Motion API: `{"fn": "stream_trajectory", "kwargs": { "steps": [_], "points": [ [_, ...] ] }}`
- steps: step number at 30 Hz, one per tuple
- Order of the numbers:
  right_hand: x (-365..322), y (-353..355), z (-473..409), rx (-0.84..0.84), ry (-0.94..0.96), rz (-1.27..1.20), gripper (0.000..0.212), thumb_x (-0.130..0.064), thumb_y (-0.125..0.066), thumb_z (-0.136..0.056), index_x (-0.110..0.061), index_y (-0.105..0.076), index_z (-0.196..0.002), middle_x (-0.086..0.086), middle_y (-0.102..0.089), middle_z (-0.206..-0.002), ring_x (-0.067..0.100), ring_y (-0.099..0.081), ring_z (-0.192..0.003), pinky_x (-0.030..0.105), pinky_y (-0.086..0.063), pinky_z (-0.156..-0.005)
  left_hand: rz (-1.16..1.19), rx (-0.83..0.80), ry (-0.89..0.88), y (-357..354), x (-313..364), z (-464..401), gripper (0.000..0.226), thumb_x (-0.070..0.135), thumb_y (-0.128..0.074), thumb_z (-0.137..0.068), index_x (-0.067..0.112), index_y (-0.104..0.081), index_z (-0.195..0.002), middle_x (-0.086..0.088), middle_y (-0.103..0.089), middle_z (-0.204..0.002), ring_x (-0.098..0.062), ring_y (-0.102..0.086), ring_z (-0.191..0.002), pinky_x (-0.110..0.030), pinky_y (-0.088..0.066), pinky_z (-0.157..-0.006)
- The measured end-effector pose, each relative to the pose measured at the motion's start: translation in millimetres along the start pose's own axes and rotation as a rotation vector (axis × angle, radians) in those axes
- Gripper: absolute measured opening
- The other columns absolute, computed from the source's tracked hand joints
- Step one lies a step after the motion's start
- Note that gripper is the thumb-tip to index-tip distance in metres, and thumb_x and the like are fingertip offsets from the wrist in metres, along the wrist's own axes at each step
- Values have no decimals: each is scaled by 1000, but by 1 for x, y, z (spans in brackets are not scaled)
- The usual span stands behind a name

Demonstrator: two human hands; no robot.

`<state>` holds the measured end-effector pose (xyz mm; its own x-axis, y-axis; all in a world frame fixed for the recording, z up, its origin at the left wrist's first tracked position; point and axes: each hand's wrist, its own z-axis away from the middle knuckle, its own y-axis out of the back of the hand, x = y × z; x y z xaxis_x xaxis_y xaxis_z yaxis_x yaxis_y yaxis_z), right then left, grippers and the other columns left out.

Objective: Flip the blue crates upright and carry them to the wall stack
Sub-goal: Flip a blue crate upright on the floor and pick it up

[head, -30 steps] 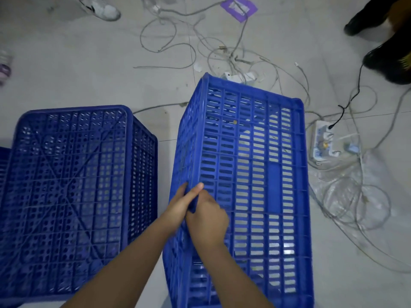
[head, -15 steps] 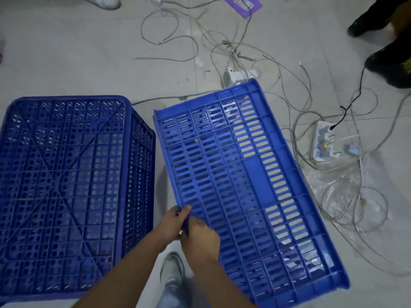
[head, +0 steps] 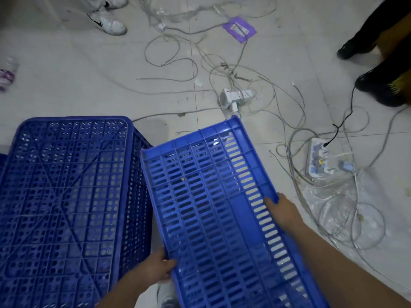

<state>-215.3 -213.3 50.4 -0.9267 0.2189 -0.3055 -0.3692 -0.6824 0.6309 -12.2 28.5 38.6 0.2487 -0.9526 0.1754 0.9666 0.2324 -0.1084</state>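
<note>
left hand [head: 155,268] grips left rim of tilted blue crate [head: 213,207], lower centre | right hand [head: 283,211] grips its right rim, centre right | second blue crate [head: 64,196] upside down on floor [head: 66,85], left, just beside | cables [head: 255,85] and power strip [head: 319,158] upper right

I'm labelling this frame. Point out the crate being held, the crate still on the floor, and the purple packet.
held crate [head: 213,196]: head view, middle of its slotted wall.
floor crate [head: 66,192]: head view, middle of its upturned base.
purple packet [head: 239,29]: head view, its centre, on the floor tiles.
</note>
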Motion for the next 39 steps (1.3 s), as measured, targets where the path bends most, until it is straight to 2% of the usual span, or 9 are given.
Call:
{"fn": "stream_trajectory", "kwargs": {
  "steps": [4,9,12,15,18,21,31,36,39],
  "points": [
    [27,-14,24,-39,3,-1,65,-47,-41,-96,0,-35,-141,21,-52,-136,37,-51,-121,40,-41,-94,15,0,92,-1,-17,3,58,23,-50,-96,18,-26,-148,4,-49,-111,-11,-56,-87,-24,-53,-69],
    [36,-16,25,-19,-37,-57,63,-50,-41,-94,5,-45,-126,17,-58,-94,31,-56,-84,45,-48,-82,32,64,53,-8,-20,6,54,20,-50,-97,17,-30,-147,4,-50,-113,-14,-54,-96,-23,-55,-69],
    [36,-12,21,-1,-51,-64,60,-48,-41,-96,6,-48,-120,22,-60,-105,35,-58,-95,43,-46,-83,29,97,10,-11,-12,7,52,17,-48,-97,16,-31,-146,2,-51,-118,-15,-54,-98,-24,-54,-70],
    [43,-8,20,26,-79,-78,54,-50,-40,-94,2,-50,-105,17,-56,-90,21,-50,-69,42,-43,-75,22,106,-42,-18,-1,9,49,16,-47,-98,15,-33,-145,2,-52,-114,-10,-58,-86,-19,-53,-64],
    [48,2,16,11,-138,-98,66,-51,-40,-94,6,-45,-128,23,-58,-117,30,-54,-91,36,-40,-75,-30,150,-158,-25,7,8,43,13,-46,-98,13,-39,-141,8,-52,-100,0,-53,-80,-15,-49,-67],
    [49,9,13,8,-176,-124,76,-53,-41,-93,5,-33,-142,25,-46,-140,40,-49,-122,43,-45,-95,-29,153,-196,-26,15,4,40,12,-47,-98,12,-42,-137,14,-54,-93,-1,-55,-81,-13,-50,-64],
    [49,9,16,8,-173,-154,74,-50,-40,-95,4,-29,-144,25,-41,-145,39,-43,-129,40,-39,-98,-13,154,-178,-23,14,-7,25,13,-45,-99,23,-39,-121,14,-51,-89,-4,-55,-79,-17,-50,-59],
    [53,10,21,29,-96,-135,52,-46,-46,-95,4,-55,-107,21,-61,-100,32,-55,-88,35,-38,-71,-51,258,-142,-20,19,-6,23,4,-49,-95,22,-50,-82,1,-56,-86,-14,-57,-76,-32,-58,-67],
    [57,5,27,98,-17,-181,45,-44,-56,-90,-10,-36,-68,9,-37,-63,21,-37,-60,32,-29,-56,-33,355,-146,-13,28,-7,13,6,-46,-96,12,-48,-85,-3,-52,-85,-14,-48,-69,-35,-51,-70]
  ]
}}
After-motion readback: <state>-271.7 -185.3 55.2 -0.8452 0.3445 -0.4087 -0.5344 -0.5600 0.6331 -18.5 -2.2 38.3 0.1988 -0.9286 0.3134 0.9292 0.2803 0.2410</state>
